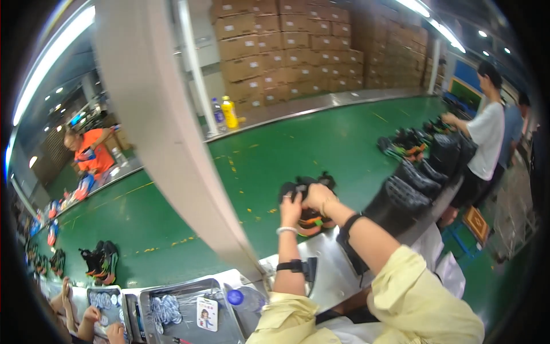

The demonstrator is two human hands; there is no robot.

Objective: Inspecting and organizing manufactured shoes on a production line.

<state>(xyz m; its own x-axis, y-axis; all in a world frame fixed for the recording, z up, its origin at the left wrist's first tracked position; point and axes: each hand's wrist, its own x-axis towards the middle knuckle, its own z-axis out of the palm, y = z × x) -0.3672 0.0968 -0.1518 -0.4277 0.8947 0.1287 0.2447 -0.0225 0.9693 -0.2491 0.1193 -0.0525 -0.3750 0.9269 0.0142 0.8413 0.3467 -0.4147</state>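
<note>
A pair of black sports shoes [310, 227] with orange and green soles rests at the near edge of the green work surface [275, 155], in front of me. My left hand [290, 210] is closed on the left side of the pair, around the upper part of a shoe. Just to its right, my right hand [318, 197] curls over the top of the shoes with bent fingers. The hands nearly touch each other. Their fingertips are partly hidden, so any lace or small part between them cannot be made out.
A pale post [172, 114] rises left of my hands. Metal trays [220, 309] with bundled laces and a capped bottle [245, 299] are at lower left. Black bags [407, 186] line the right edge, near more shoes [401, 143]. Co-workers stand right and far left; other hands show lower left.
</note>
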